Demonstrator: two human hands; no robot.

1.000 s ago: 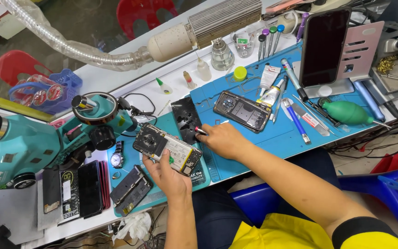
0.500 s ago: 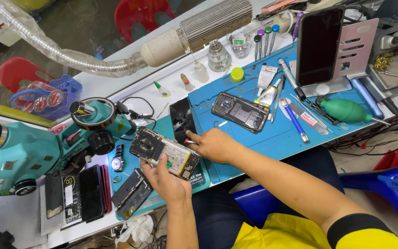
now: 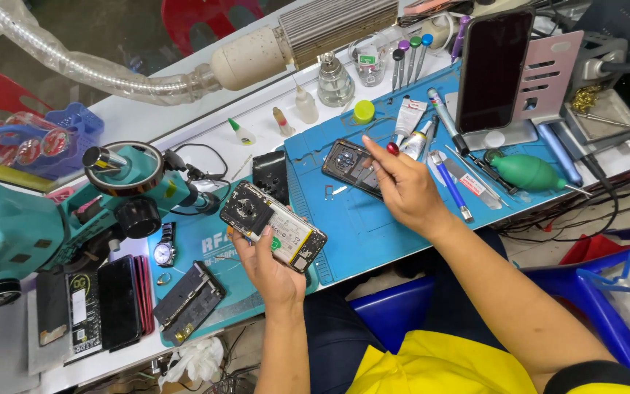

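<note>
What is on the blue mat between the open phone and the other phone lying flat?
In the head view, a small metal piece on the blue mat, between opened phone and flat phone.

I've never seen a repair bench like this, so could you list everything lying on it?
Opened phone with bare circuit board: one, black and cream, in the left hand.
Second opened phone: one, dark, flat on the blue mat, by the right hand.
Blue work mat: one, under most tools.
Teal microscope: one, far left.
Upright dark phone on pink stand: one, back right.
Green rubber air blower: one, right.
Small dropper bottles: three, white ledge behind.
Wristwatch: one, silver, near the microscope.
Corrugated clear hose: one, top left.
Left hand: grips the opened phone.
Right hand: fingers pinched above the mat; what they hold is unclear.
</note>
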